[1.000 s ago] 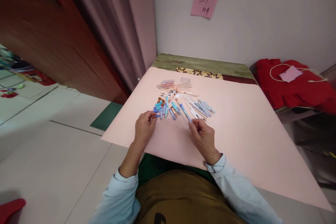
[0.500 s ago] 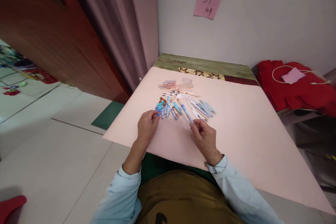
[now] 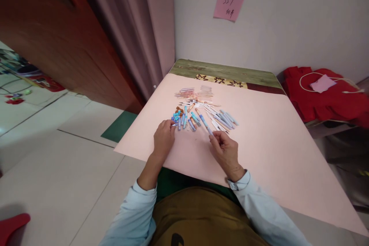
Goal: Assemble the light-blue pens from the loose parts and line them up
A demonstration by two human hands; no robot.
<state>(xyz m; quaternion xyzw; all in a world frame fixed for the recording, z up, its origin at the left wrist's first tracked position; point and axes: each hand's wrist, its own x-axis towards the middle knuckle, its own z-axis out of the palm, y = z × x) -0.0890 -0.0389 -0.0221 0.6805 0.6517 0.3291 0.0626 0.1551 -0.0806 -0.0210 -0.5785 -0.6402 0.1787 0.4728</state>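
Observation:
In the head view, my right hand (image 3: 226, 148) pinches the near end of a long blue-and-lilac pen (image 3: 205, 123), which slants away over the paper. My left hand (image 3: 164, 136) is closed at the near edge of a pile of small blue and brown caps (image 3: 178, 113); what its fingertips hold, if anything, is too small to make out. Between the hands lie several short blue, lilac and brown pen pieces (image 3: 191, 124). White refills (image 3: 215, 113) and pale blue barrels (image 3: 226, 119) are spread just beyond my right hand.
Clear pinkish plastic pieces (image 3: 196, 92) lie at the back of the pink paper (image 3: 268, 142) covering the table. Red cloth (image 3: 305, 100) with a white cord sits to the right. A brown door (image 3: 86, 46) and a curtain stand at the left.
My left hand has turned slightly and shifted a little at the caps, its fingers now drawn closer together. The right hand still holds the pen in nearly the same place.

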